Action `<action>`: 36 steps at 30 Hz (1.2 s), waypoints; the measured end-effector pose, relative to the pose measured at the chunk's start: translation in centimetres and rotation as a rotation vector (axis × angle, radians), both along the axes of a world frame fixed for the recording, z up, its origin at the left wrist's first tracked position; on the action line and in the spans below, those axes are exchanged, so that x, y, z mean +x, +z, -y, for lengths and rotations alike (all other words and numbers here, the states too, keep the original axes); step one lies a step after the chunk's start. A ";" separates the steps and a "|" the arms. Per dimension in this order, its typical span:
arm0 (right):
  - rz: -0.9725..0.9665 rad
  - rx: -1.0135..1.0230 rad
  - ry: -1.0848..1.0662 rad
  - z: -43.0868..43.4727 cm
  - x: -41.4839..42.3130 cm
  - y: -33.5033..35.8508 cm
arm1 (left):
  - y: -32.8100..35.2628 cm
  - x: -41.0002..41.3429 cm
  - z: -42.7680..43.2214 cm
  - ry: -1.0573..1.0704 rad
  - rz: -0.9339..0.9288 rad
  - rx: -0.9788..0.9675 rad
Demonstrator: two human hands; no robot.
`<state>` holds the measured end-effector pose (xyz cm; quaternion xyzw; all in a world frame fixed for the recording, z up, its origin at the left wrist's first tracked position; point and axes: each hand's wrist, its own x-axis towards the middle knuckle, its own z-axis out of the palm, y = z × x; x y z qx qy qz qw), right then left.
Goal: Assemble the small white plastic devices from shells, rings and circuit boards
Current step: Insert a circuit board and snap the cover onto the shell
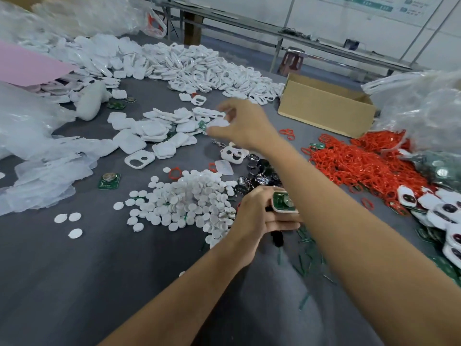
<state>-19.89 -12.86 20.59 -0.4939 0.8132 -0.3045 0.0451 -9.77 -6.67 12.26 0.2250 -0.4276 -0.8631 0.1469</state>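
grey cloth (99, 270) covers the table close under me, and both my forearms stretch out across it. my left hand (259, 216) curls round a half-built device (284, 203), a white case with a green circuit board lying face up in it, held beside the heap of white discs (189, 201). my right hand (247, 126) is further out, over the loose white shells (154, 131). its thumb and fingers pinch a single shell (219, 123), though motion blurs it. dark shiny pieces (262, 171) lie between my two hands. red rings (361, 166) sprawl in a tangle to my right, with finished devices (439, 208) just beside them at the edge. one stray board (109, 181) sits apart on the cloth to the left. crumpled plastic bags (25, 121) crowd the left side, and a cardboard box (324, 106) stands open beyond the rings. a long drift of white frames (199, 66) fills the far part of the table. behind it a metal bench (299, 38) runs along a pale wall.
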 end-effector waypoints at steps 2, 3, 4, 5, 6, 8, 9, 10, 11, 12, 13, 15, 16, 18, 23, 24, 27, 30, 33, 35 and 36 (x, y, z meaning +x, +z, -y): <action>0.045 -0.169 -0.076 -5.0 -1.6 1.1 | 0.2 0.0 -0.1 -0.027 -0.042 0.017; 0.103 -0.270 -0.109 -7.6 -2.3 1.0 | 0.1 0.0 -0.2 -0.045 -0.066 0.024; 0.162 -0.369 -0.146 -10.3 -2.8 0.6 | 0.2 0.0 -0.4 -0.063 -0.084 0.027; 0.212 -0.455 -0.189 -12.8 -3.2 -0.1 | 0.1 -0.1 -0.4 -0.068 -0.099 0.030; 0.247 -0.511 -0.228 -15.2 -3.4 -1.0 | -0.1 -0.2 -0.4 -0.075 -0.107 0.024; 0.301 -0.514 -0.305 -19.5 -3.7 -3.2 | -0.2 -0.3 -0.3 -0.084 -0.098 0.004; 0.323 -0.478 -0.330 -21.3 -3.5 -4.4 | -0.2 -0.4 -0.4 -0.090 -0.088 -0.010; 0.337 -0.435 -0.344 -22.7 -3.3 -5.5 | -0.3 -0.5 -0.4 -0.093 -0.083 -0.026; 0.351 -0.406 -0.355 -23.8 -3.1 -6.5 | -0.3 -0.4 -0.5 -0.098 -0.079 -0.045; 0.370 -0.399 -0.362 -24.6 -2.8 -7.3 | -0.3 -0.4 -0.5 -0.103 -0.077 -0.068; 0.392 -0.399 -0.366 -25.1 -2.5 -7.8 | -0.4 -0.4 -0.5 -0.105 -0.075 -0.088; 0.419 -0.346 -0.353 -25.4 -2.1 -8.4 | -0.6 -0.4 -0.5 -0.105 -0.079 -0.115; 0.410 -0.284 -0.337 -25.4 -1.9 -8.5 | -0.6 -0.4 -0.6 -0.105 -0.083 -0.119; 0.238 -0.189 -0.325 -24.9 -1.6 -8.5 | -0.6 -0.4 -0.6 -0.104 -0.093 -0.115; -0.161 -0.305 -0.218 -21.3 0.1 -6.3 | -0.4 -0.6 -0.7 -0.083 -0.105 -0.104; -0.177 -0.297 -0.194 -20.5 0.4 -6.1 | -0.4 -0.6 -0.8 -0.082 -0.106 -0.103; -0.167 -0.247 -0.173 -19.4 0.7 -6.1 | -0.4 -0.5 -0.7 -0.078 -0.095 -0.104; -0.160 -0.227 -0.179 -19.4 0.7 -6.4 | -0.6 -0.6 -0.7 -0.072 -0.073 -0.133; -0.171 -0.210 -0.177 -19.5 0.8 -6.3 | -0.7 -0.7 -0.8 -0.074 -0.067 -0.159; -0.169 -0.189 -0.182 -19.6 0.9 -6.2 | -0.7 -0.6 -0.8 -0.078 -0.064 -0.170; -0.163 -0.182 -0.187 -19.6 1.0 -6.2 | -0.7 -0.6 -0.8 -0.080 -0.061 -0.175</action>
